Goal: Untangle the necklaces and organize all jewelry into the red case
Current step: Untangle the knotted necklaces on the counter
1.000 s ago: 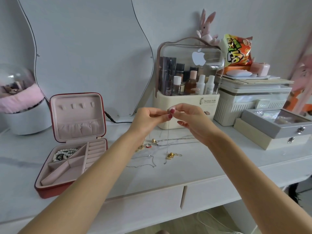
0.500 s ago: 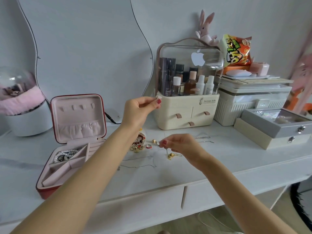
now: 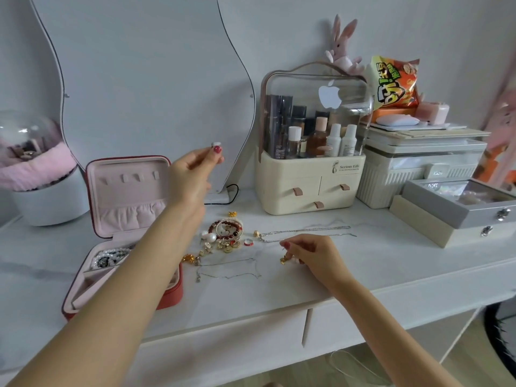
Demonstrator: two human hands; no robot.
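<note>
The red case lies open at the left with a pink lining, and a pearl bracelet sits in its back compartment. My left hand is raised above the case's right edge and pinches one end of a thin necklace at its fingertips. My right hand is low on the table and pinches the same necklace next to its gold pendant. The chain between my hands is too fine to see. Between my arms are a jewelry pile, a silver chain and a thin chain.
A cream cosmetics organizer stands behind the jewelry. White storage boxes and a grey glass-lid box fill the right side. A wavy mirror leans on the wall, and a domed white container sits far left.
My hands have drawn apart: the left moved up and left with its end of the necklace, and the right came down to the table by the gold pendant.
</note>
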